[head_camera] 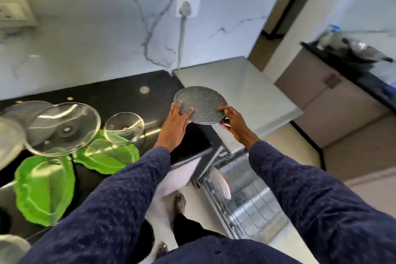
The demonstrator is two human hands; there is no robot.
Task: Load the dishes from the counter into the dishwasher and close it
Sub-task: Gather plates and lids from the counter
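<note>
A grey speckled plate [200, 103] is held in the air over the right end of the black counter [120, 92]. My left hand [176, 122] grips its left rim, fingers over the top. My right hand [232, 121] pinches its right rim. Below, the open dishwasher's rack [252, 197] holds one white plate [220, 184] standing on edge. On the counter to the left lie two green leaf-shaped plates [45, 188] [109, 156], a large clear glass plate [64, 128] and a small glass bowl [124, 127].
The pale top of the dishwasher unit [242, 92] lies right of the counter, with a plug and cable [184, 13] on the marble wall behind. More glassware [10, 137] sits at far left. Another counter with pots [353, 51] stands at far right. My bare feet [179, 203] are on the floor.
</note>
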